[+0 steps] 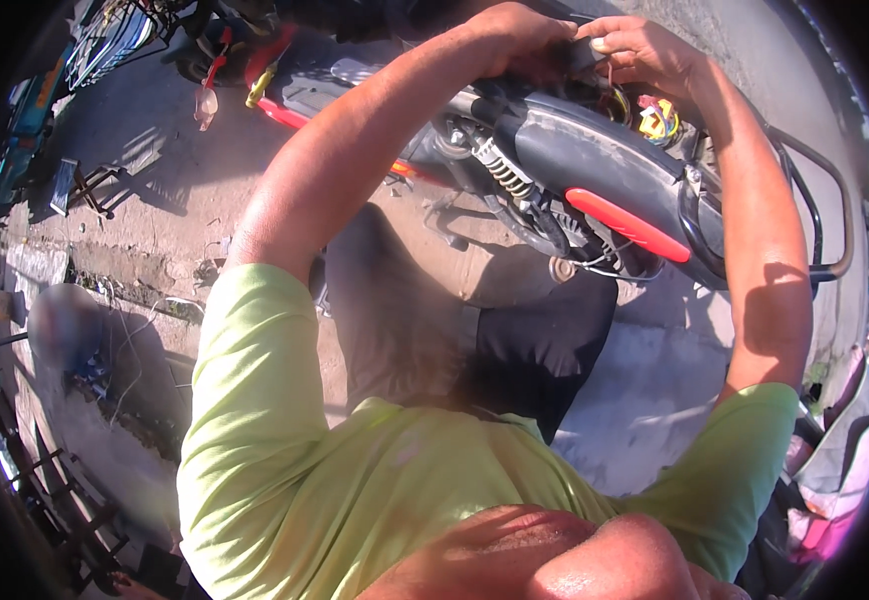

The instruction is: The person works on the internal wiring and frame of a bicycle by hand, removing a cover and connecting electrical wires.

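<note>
Both my hands meet at the top of the view, over the uncovered seat area of a motorcycle with dark grey side panels [595, 130]. My left hand [515, 35] is closed, its fingertips on the left edge of a small dark piece [583, 58]. From the other side, my right hand [650, 55] pinches that piece between thumb and fingers. What kind of part it is cannot be made out. Thin wires run below my right fingers, beside a bundle of yellow connectors and wires [658, 118] in the frame. My left forearm hides part of the motorcycle's front.
A black tubular grab rail [840, 215] curves round the motorcycle's rear. Below the side panel are a red strip [630, 222] and a coil-spring shock absorber [505, 172]. A yellow-handled object [261, 88] lies near the front. A small metal stand [90, 188] is on the ground at left.
</note>
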`<action>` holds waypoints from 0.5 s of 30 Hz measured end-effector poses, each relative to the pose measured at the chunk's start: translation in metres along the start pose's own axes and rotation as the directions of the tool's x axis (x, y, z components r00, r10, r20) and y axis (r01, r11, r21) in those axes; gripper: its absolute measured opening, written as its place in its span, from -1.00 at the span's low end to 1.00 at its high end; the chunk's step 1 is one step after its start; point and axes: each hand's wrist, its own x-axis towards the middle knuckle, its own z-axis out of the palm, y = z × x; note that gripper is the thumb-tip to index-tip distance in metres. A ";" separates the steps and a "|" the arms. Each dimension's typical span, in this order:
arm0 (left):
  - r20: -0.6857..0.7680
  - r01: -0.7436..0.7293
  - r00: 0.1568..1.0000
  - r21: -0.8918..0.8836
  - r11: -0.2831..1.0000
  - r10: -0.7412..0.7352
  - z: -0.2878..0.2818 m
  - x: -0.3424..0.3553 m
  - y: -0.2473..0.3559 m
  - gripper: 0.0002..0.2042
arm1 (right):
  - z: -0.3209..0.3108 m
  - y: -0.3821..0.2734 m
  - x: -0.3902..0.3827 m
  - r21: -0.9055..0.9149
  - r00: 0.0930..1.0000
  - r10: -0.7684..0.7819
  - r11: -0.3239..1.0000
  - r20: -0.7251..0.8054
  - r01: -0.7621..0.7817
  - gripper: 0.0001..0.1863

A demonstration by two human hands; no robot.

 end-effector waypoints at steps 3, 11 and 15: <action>-0.085 -0.157 0.980 0.238 0.958 0.182 0.000 -0.026 0.006 -0.68 | 0.006 -0.006 -0.001 -0.013 0.998 -0.003 1.000 0.062 0.004 -0.58; -0.290 -0.277 0.852 0.457 0.845 0.437 0.004 -0.035 0.005 -0.65 | 0.028 -0.030 -0.009 -0.111 0.996 0.033 0.994 0.086 -0.023 -0.61; -0.234 -0.407 0.812 0.428 0.807 0.534 0.006 -0.044 0.003 -0.72 | 0.035 -0.037 -0.016 -0.099 1.000 0.005 0.995 0.018 -0.003 -0.66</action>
